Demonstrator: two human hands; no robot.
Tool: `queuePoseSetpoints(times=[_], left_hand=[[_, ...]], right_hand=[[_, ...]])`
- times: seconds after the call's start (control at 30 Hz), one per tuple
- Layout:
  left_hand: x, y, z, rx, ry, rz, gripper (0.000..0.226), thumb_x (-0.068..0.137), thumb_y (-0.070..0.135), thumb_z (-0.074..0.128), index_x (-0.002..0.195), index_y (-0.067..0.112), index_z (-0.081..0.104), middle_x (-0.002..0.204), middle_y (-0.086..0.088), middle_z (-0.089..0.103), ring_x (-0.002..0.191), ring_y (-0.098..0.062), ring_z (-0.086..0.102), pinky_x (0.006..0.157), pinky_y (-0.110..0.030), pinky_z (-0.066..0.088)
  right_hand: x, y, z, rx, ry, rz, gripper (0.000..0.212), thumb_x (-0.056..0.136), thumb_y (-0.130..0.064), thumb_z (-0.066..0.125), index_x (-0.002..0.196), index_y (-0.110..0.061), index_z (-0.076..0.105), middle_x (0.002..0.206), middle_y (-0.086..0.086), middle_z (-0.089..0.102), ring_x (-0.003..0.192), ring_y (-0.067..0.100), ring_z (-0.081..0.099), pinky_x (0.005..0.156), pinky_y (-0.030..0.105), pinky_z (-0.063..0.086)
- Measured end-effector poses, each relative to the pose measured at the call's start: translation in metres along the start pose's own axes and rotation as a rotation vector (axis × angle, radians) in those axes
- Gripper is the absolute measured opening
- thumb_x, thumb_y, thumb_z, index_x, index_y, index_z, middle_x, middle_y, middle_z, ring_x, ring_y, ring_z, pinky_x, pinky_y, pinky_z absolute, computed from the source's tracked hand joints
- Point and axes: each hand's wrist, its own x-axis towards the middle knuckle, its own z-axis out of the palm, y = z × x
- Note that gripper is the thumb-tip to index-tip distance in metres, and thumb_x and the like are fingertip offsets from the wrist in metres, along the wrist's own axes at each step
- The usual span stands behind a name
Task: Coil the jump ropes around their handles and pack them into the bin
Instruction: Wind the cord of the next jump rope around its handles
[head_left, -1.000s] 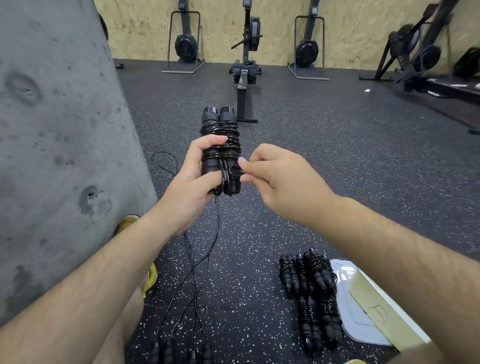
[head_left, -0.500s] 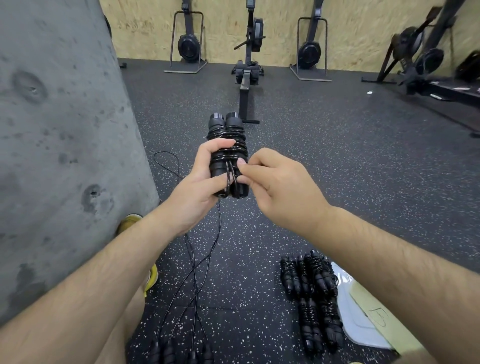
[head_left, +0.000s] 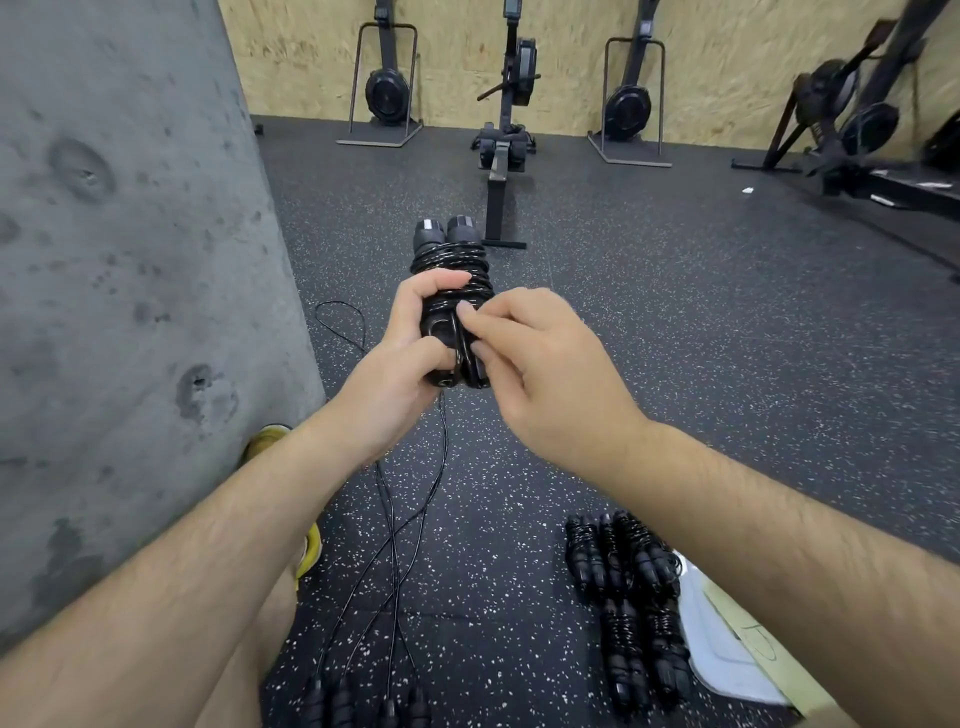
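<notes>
Down on the speckled rubber floor (head_left: 675, 338), finished coiled bundles (head_left: 623, 571) lie together, handy for packing. Raised in front, the left hand (head_left: 400, 364) clamps the jump rope (head_left: 452, 260) so its coils cannot slacken, while the right hand (head_left: 545, 374) pinches the cord's tail, likely tucking it.

The left hand (head_left: 400, 358) and right hand (head_left: 545, 374) cover the middle of the bundle (head_left: 451, 260), so the rope's end under the right hand cannot be made out. 4 loose handles (head_left: 363, 709) are cut by the bottom edge. The right forearm hides part of the coiled ropes (head_left: 628, 629) and of a white plastic piece (head_left: 722, 660); whether that is the bin cannot be told. Its label (head_left: 753, 631) is unreadable. A yellow shoe (head_left: 310, 551) shows only in slivers beside the left forearm.
</notes>
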Motion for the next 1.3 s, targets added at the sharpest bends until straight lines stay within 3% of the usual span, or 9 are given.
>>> queuePoseSetpoints(times=[0.17,0.33,0.43,0.63,0.73,0.87,1.03,1.2,1.3], left_hand=[[-0.002,-0.003,0.004,0.027,-0.039,-0.02,0.07,0.068,-0.004,0.039,0.128,0.032,0.047,0.133,-0.008,0.055,0.113,-0.017,0.056,0.092,-0.028,0.048],[-0.001,-0.006,-0.006,0.151,-0.031,-0.025,0.072,0.068,0.002,0.049,0.123,0.048,0.054,0.14,-0.014,0.053,0.116,-0.024,0.051,0.098,-0.039,0.039],[-0.002,-0.009,-0.007,0.231,-0.053,-0.009,0.068,0.074,0.0,0.049,0.129,0.04,0.046,0.131,-0.006,0.056,0.111,-0.015,0.055,0.09,-0.027,0.047],[-0.002,-0.011,-0.009,0.236,-0.129,-0.011,0.069,0.077,-0.004,0.051,0.138,0.024,0.038,0.13,0.003,0.059,0.115,-0.012,0.059,0.096,-0.026,0.048],[-0.001,-0.009,-0.007,0.174,-0.117,-0.021,0.071,0.071,-0.007,0.045,0.136,0.023,0.04,0.129,0.001,0.059,0.114,-0.012,0.06,0.095,-0.026,0.049],[-0.002,-0.008,-0.006,0.168,-0.137,-0.029,0.08,0.06,0.004,0.056,0.137,0.022,0.039,0.129,-0.003,0.058,0.116,-0.013,0.059,0.096,-0.026,0.048],[-0.003,-0.009,-0.01,0.297,-0.151,-0.042,0.08,0.075,0.012,0.067,0.146,0.022,0.031,0.135,-0.002,0.056,0.119,-0.014,0.057,0.096,-0.025,0.048],[0.0,-0.016,-0.012,0.397,-0.151,-0.014,0.066,0.092,-0.01,0.058,0.143,0.021,0.031,0.131,-0.003,0.057,0.112,-0.006,0.063,0.091,-0.02,0.05],[0.002,-0.023,-0.018,0.475,-0.157,-0.012,0.072,0.088,-0.026,0.052,0.142,0.016,0.03,0.134,-0.004,0.052,0.113,-0.001,0.061,0.09,-0.018,0.05]], right_hand=[[-0.002,-0.004,-0.003,0.095,0.124,0.132,0.017,0.086,-0.002,0.067,0.101,-0.009,0.072,0.094,0.0,0.071,0.087,0.021,0.061,0.083,0.033,0.048],[0.0,-0.011,-0.003,0.133,0.053,0.185,0.023,0.084,-0.001,0.062,0.098,-0.015,0.074,0.094,-0.003,0.071,0.088,0.02,0.062,0.082,0.037,0.05],[0.001,-0.02,-0.004,0.14,0.011,0.234,0.025,0.083,-0.009,0.056,0.094,-0.015,0.078,0.09,0.0,0.069,0.086,0.02,0.062,0.078,0.036,0.051],[0.005,-0.036,-0.006,0.07,-0.165,0.439,0.021,0.093,-0.032,0.054,0.092,-0.029,0.075,0.095,-0.005,0.055,0.093,0.018,0.055,0.082,0.032,0.046],[0.007,-0.039,-0.008,0.101,-0.169,0.517,0.02,0.093,-0.034,0.055,0.098,-0.034,0.074,0.102,-0.006,0.053,0.099,0.016,0.054,0.084,0.03,0.045],[0.006,-0.039,-0.009,0.156,-0.191,0.575,0.024,0.093,-0.03,0.053,0.103,-0.036,0.074,0.108,-0.005,0.052,0.106,0.019,0.052,0.09,0.032,0.046],[0.005,-0.038,-0.004,0.263,-0.197,0.631,0.023,0.09,-0.026,0.054,0.096,-0.031,0.076,0.11,-0.001,0.048,0.112,0.022,0.047,0.099,0.036,0.043],[0.001,-0.042,0.002,0.469,-0.185,0.748,0.025,0.088,-0.021,0.062,0.104,-0.035,0.074,0.114,-0.004,0.037,0.119,0.014,0.031,0.105,0.024,0.036],[0.003,-0.041,0.004,0.641,-0.097,0.838,0.027,0.081,-0.013,0.069,0.086,-0.039,0.073,0.117,-0.011,0.035,0.124,0.012,0.034,0.107,0.023,0.036]])
